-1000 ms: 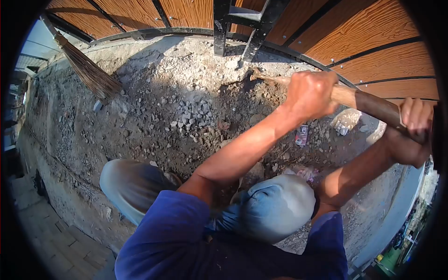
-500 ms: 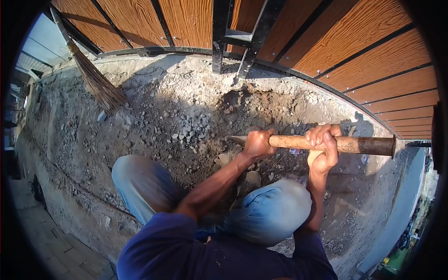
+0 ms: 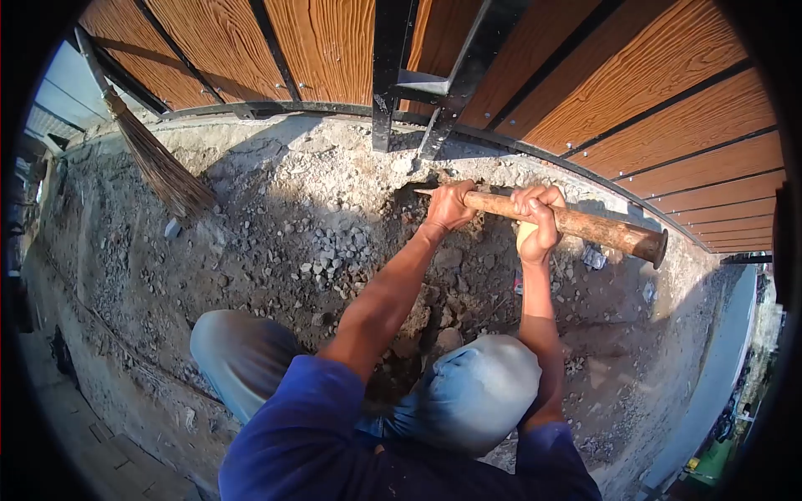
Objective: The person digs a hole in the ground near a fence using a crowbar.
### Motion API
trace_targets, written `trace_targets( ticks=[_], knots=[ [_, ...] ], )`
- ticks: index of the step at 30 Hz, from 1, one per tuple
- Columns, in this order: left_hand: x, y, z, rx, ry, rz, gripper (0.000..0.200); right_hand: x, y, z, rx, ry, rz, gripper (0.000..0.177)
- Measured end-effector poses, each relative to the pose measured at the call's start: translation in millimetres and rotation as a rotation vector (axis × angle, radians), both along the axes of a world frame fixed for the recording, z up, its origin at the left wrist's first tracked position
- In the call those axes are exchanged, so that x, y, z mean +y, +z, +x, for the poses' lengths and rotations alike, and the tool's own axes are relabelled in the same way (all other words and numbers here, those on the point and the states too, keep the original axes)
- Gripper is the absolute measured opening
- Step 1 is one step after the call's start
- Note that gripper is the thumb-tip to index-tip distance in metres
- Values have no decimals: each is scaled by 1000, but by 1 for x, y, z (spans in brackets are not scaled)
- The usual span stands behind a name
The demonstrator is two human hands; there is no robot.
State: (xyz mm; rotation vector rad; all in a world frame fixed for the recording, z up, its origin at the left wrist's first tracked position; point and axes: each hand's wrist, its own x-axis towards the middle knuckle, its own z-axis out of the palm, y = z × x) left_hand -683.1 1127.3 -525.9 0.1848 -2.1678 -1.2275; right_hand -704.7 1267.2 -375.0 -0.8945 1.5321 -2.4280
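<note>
My left hand (image 3: 451,206) is wrapped round the lower part of a thick brown digging bar (image 3: 601,231). The bar's narrow pointed tip shows just left of that fist, over a dark hollow (image 3: 409,199) at the foot of the fence. Farther up the bar, my right hand (image 3: 537,219) grips it with bent fingers. Its wide, flared end sticks out to the right, tilted slightly down in this view. Loose soil and broken stones (image 3: 338,246) lie below and left of my hands.
A wooden-panelled fence (image 3: 317,50) with a black metal post (image 3: 386,83) runs along the back. At the left a stick broom (image 3: 159,163) leans against it. My knees (image 3: 484,384) are bent close below my arms. Crumpled litter (image 3: 594,257) lies at right.
Both hands have moved the bar up in the view, toward the fence. Its tip has gone from the stones to the hollow, and its flared end has swung lower relative to the tip.
</note>
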Motion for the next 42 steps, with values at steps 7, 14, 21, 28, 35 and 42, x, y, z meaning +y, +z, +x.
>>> trace_targets(
  ticks=[7, 14, 21, 28, 35, 42],
  knots=[
    [79, 42, 131, -268, -82, 129, 21, 60, 58, 85, -110, 47, 293, 18],
    [80, 209, 122, -123, -192, 24, 24, 100, 226, 70, 43, 43, -141, 23],
    [41, 307, 68, 343, -179, -7, 15, 73, 305, 25, 270, 209, -237, 21],
    [-68, 22, 45, -85, -41, -81, 13, -45, 30, 19, -13, 94, 22, 20],
    [-19, 33, 105, -109, 75, -77, 21, 3, 36, 94, 112, 223, 8, 22],
    [52, 71, 158, -374, -152, 31, 30, 70, 90, 77, -91, 230, 61, 29]
  ],
)
